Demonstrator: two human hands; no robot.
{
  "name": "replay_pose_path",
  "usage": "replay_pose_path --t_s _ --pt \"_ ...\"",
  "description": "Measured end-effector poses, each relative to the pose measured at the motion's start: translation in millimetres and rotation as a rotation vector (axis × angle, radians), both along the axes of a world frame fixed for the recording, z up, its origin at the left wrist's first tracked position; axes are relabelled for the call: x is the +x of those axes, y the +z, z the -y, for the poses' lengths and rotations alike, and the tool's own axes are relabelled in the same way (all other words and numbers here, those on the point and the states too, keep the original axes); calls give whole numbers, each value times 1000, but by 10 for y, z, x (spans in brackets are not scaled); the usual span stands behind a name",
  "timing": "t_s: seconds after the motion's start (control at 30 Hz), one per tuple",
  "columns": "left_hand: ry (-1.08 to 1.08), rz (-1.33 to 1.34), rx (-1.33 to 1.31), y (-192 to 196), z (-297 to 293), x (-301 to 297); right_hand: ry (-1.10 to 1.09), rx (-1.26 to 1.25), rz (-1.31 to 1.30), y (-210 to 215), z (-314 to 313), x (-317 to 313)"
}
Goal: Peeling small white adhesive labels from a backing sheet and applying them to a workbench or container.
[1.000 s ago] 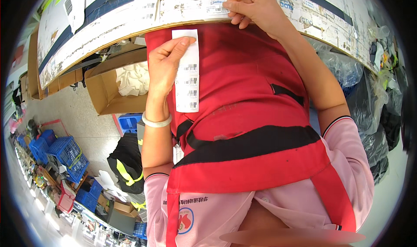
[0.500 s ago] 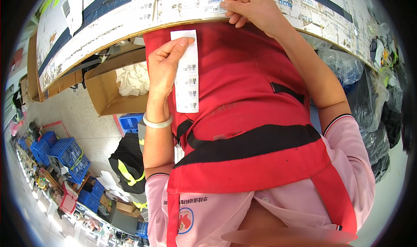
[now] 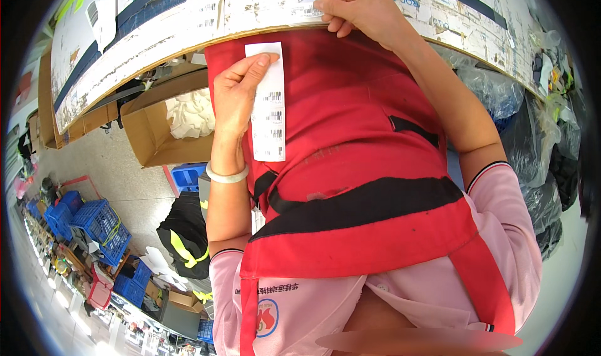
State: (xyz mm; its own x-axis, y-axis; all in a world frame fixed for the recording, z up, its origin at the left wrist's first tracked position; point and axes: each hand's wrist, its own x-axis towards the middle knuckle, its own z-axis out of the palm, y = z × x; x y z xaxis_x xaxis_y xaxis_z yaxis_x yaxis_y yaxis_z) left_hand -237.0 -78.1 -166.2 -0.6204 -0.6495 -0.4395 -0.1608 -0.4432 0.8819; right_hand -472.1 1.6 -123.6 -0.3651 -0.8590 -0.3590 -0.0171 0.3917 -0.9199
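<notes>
Left fingers [image 3: 253,74]: pinching long white paper barcode strip [image 3: 268,126] by blank upper end.
Right fingers [image 3: 335,8]: thumb, index together at printed white paper sheet [image 3: 303,12]; grip unclear.
Strip: over red fabric apron [image 3: 338,106], near scuffed white counter [image 3: 255,13].

One left hand [image 3: 236,96], one right hand [image 3: 363,12]; one near label strip [image 3: 269,121], four barcodes [image 3: 276,133] showing; one bracelet [image 3: 226,177]; one red apron [image 3: 357,118].

Barcodes [image 3: 274,97] on strip [image 3: 260,121]; blue lettering [image 3: 410,0] on table [image 3: 256,12]; shirt logo [image 3: 268,317].
</notes>
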Motion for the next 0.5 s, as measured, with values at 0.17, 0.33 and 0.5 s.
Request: replay_pose_path --t_s 0.17,0.33,0.5 --pt "4 -5 -1 -24 -6 3 17 8 -95 28 8 51" --pt "5 11 34 -5 -2 -6 41 12 -222 66 35 84" --pt "13 -5 17 3 1 -27 11 -96 25 -31 -42 -39"
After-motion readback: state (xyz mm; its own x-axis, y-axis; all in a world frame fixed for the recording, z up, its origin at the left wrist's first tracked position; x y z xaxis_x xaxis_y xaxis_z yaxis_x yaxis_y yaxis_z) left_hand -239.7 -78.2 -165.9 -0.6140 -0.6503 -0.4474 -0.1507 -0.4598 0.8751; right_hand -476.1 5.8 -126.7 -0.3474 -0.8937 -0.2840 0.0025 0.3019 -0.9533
